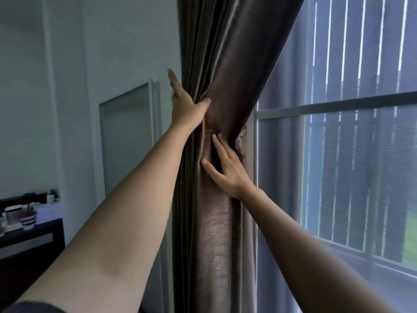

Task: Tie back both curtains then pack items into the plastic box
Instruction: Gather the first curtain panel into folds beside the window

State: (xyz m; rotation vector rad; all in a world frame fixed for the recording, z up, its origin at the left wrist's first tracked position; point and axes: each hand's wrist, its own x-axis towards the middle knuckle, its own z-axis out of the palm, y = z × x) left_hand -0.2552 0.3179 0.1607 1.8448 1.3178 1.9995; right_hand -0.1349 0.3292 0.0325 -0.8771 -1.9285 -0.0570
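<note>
A brown curtain [216, 64] hangs bunched into a thick column at the window's left edge. My left hand [186, 105] reaches up along its left side, thumb pressed into the folds and forefinger pointing up, gripping the gathered cloth. My right hand [225, 168] lies lower on the front of the bundle, fingers spread and flat against the fabric, beside a tie-back band [239, 143] that pinches the curtain at the window side. No plastic box is in view.
A window [338, 154] with a sheer screen and outside railings fills the right. A white wall with a closed door [126, 136] is on the left. A dark desk [29, 233] at lower left carries a striped cup [28, 219] and small items.
</note>
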